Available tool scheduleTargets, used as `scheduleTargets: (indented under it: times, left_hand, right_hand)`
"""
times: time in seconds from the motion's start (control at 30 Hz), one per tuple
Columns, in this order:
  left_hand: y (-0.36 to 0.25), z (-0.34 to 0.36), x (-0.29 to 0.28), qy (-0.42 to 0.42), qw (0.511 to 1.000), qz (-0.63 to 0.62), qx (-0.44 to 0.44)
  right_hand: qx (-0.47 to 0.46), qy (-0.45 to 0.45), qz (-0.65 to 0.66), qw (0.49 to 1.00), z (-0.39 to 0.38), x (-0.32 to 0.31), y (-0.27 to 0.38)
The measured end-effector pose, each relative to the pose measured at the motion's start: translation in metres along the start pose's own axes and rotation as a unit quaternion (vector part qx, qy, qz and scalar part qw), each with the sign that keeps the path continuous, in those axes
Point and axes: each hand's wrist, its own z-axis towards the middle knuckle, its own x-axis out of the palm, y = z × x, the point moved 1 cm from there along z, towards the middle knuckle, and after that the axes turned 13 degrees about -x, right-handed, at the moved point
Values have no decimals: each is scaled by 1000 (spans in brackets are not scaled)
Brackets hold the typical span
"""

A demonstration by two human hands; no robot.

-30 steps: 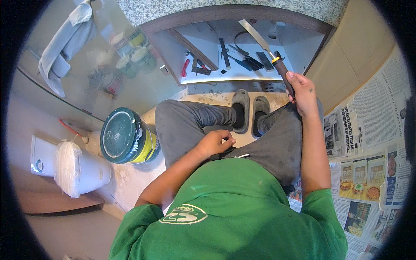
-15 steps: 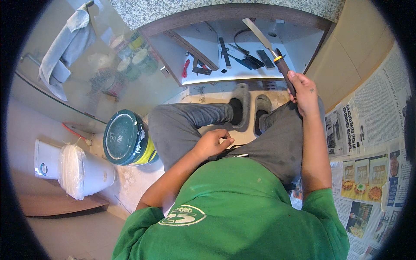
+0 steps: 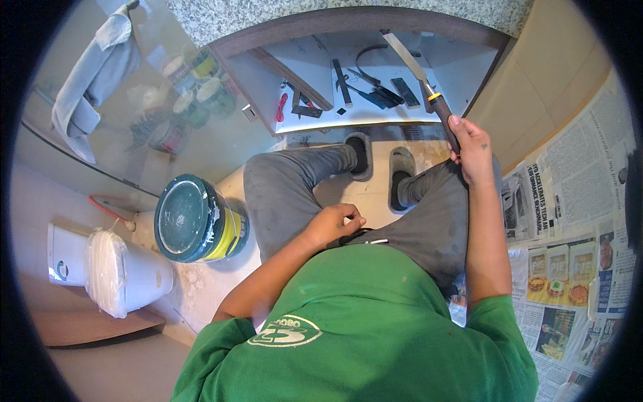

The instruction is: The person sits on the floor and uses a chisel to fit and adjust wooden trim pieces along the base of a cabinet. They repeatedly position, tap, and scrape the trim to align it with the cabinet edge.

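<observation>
My right hand (image 3: pixel 474 153) is closed round the dark handle of a long-bladed knife (image 3: pixel 406 56), held above my right knee. Its narrow metal blade points up and left, its tip in front of the cabinet opening, and a yellow band circles the handle's end. Against my lap, by the waist cord of my grey trousers (image 3: pixel 295 177), rests my left hand (image 3: pixel 333 226), its fingers loosely curled and partly hidden. Inside the low open cabinet (image 3: pixel 281 84) lie several dark tools (image 3: pixel 382 92), a dark flat block (image 3: pixel 404 92) and a red coiled item (image 3: pixel 281 107).
To my left stand a dark-green-lidded bucket (image 3: pixel 184 218) and a white toilet (image 3: pixel 137 275) with wrapped lid. A grey towel (image 3: pixel 97 80) hangs by a glass panel (image 3: pixel 221 144), with more buckets behind it. Newspaper (image 3: pixel 569 201) covers the right side; a speckled countertop (image 3: pixel 321 8) tops the cabinet.
My left foot has drawn back a little to the left, and my left knee has shifted. The knife stays in my right hand, nearly still. The whole view has tilted slightly.
</observation>
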Motion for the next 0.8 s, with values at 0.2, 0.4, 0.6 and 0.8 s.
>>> scheduleTargets:
  times: [0.2,0.4,0.6,0.8]
  left_hand:
    - [-1,-7,-12,-8,1000,13,-6]
    - [5,-20,-18,-45,999,-10,-7]
    - [7,-13,-18,-31,999,-8,8]
    - [4,-12,-19,-30,999,22,38]
  right_hand:
    - [3,-1,0,1000,2,7,2]
    - [0,-9,30,999,8,14,0]
    - [6,-6,2,1000,7,15,3]
    - [17,-31,34,999,6,10,3]
